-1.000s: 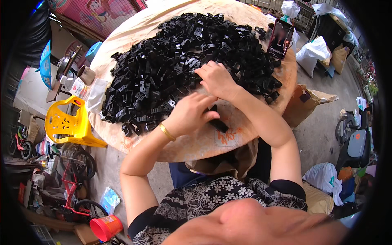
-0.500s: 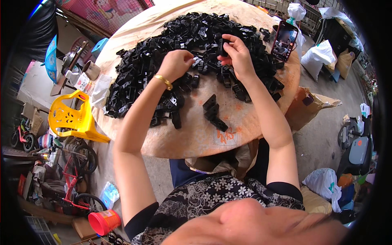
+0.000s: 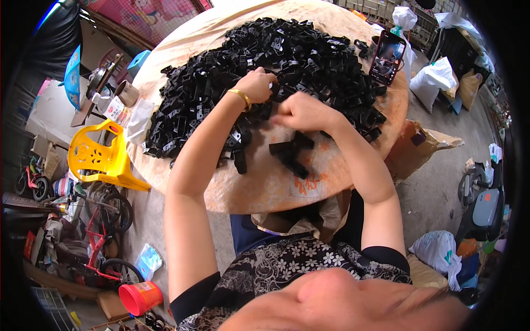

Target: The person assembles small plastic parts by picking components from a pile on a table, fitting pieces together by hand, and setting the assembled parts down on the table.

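We see a broad pile of small black plastic parts (image 3: 276, 55) heaped across the top centre of the frame, with a small cluster of similar parts (image 3: 284, 151) lying apart from it, just right of the frame's centre. Our left hand (image 3: 258, 87) reaches to the near edge of the pile, above the centre of the frame; its fingers are bent down among the parts, and we cannot tell whether they have hold of one. Our right hand (image 3: 306, 112) is just to its right and a little lower, above the small cluster, its fingers curled in and its thumb side toward the left; whatever might be inside is hidden from us. A gold bracelet (image 3: 241, 96) circles our left wrist. Everything black rests on a round table with a pale, orange-stained cover (image 3: 248, 193). At the table's upper right edge a phone (image 3: 387, 58) stands propped up. Outward from there, we have a yellow plastic chair (image 3: 94, 157) at left, a red bucket (image 3: 141, 299) at lower left, and a white sack (image 3: 433, 80) at upper right.
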Demonstrator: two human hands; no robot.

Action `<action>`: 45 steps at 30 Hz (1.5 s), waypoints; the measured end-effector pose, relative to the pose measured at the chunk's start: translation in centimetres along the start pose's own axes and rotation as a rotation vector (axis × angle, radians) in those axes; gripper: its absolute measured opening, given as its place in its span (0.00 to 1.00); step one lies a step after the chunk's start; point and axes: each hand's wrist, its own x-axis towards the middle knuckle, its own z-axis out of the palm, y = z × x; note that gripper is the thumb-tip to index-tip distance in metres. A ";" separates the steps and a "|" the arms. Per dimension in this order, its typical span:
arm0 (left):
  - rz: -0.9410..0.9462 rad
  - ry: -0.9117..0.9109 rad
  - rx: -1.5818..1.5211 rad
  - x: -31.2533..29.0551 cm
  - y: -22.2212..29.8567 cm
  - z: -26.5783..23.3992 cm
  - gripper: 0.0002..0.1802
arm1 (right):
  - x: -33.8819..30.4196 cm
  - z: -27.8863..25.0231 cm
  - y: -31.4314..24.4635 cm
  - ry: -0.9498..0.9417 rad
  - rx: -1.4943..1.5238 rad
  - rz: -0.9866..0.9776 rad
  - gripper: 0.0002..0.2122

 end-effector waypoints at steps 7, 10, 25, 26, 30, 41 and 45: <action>0.014 0.118 0.028 -1.6 0.9 0.9 0.21 | 0.7 0.7 2.4 0.460 -0.364 0.063 0.08; -0.065 0.110 0.031 -2.2 2.7 0.8 0.21 | 0.7 0.5 3.1 0.391 -0.401 0.133 0.09; -0.043 0.435 -0.608 -7.4 5.2 -1.0 0.19 | 0.5 -1.1 0.7 0.224 1.099 0.084 0.14; -0.088 0.323 -0.801 -8.1 5.1 -0.9 0.18 | 0.5 -0.9 0.8 0.228 1.100 0.086 0.14; -0.160 0.151 -1.289 -9.5 5.0 -0.1 0.21 | 1.0 0.9 0.0 0.290 0.820 0.106 0.17; -0.141 0.057 -1.898 -11.0 3.6 0.0 0.21 | 0.2 1.6 -2.1 0.562 0.619 -0.045 0.13; -0.121 0.103 -1.775 -11.2 3.9 0.3 0.20 | -0.1 1.3 -2.1 0.494 0.593 -0.042 0.09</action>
